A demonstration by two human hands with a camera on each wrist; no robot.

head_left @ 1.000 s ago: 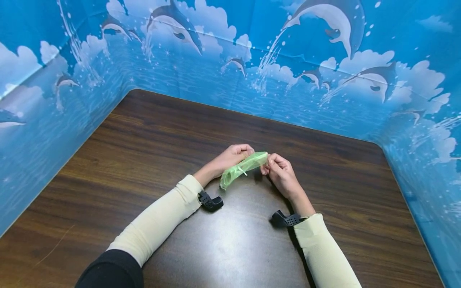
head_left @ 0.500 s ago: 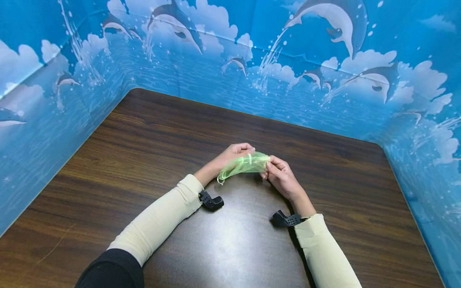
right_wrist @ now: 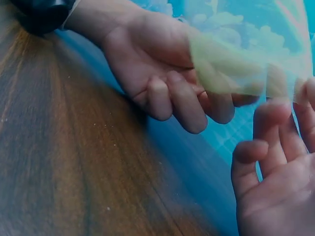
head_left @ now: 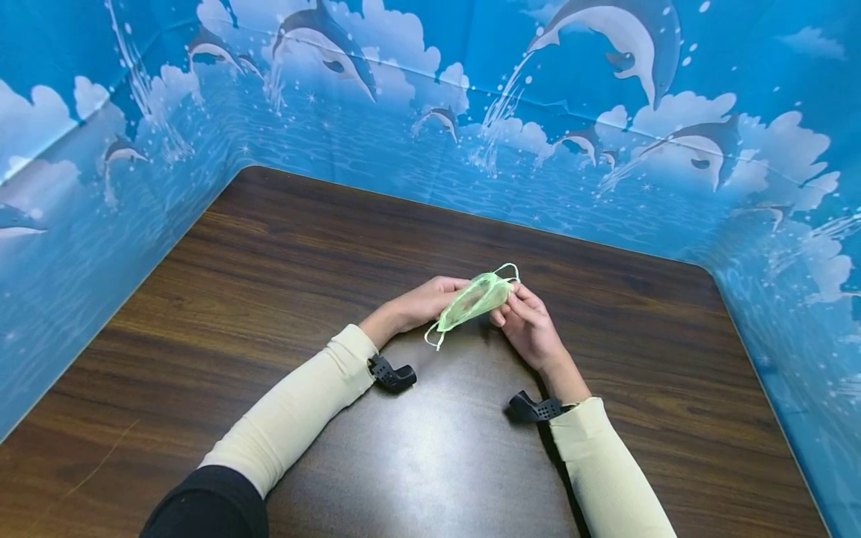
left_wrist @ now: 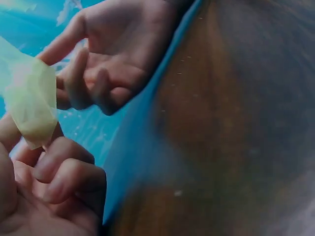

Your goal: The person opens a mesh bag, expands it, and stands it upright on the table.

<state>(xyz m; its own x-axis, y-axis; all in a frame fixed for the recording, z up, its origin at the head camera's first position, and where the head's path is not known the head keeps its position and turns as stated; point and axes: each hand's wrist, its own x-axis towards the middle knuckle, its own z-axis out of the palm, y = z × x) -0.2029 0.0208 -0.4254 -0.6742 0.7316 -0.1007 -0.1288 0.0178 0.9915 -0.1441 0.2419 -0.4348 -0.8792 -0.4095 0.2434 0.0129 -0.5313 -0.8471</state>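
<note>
A sheer pale-green drawstring pouch [head_left: 474, 300] is held between both hands above the table, slanting up to the right. White cord loops stick out at its lower left and upper right ends. My right hand [head_left: 533, 332] pinches the pouch's right end between thumb and fingers. My left hand [head_left: 418, 306] holds it from behind at the left, its fingertips partly hidden by the cloth. In the left wrist view, the pouch [left_wrist: 34, 101] hangs between the left hand [left_wrist: 59, 191] and right hand [left_wrist: 125, 46]. The right wrist view shows left-hand fingers through the thin fabric [right_wrist: 211, 64].
The dark wood-grain table [head_left: 323, 239] spreads around the hands, with a bright glare patch near its front. Blue dolphin-print cloth [head_left: 377, 134] stands along the table's back and sides. Black wrist devices [head_left: 392, 375] are worn at both wrists.
The pouch has turned in the hands: its right end now points higher, and cord loops show at both ends. The right fingers have shifted slightly; the arms stay nearly still.
</note>
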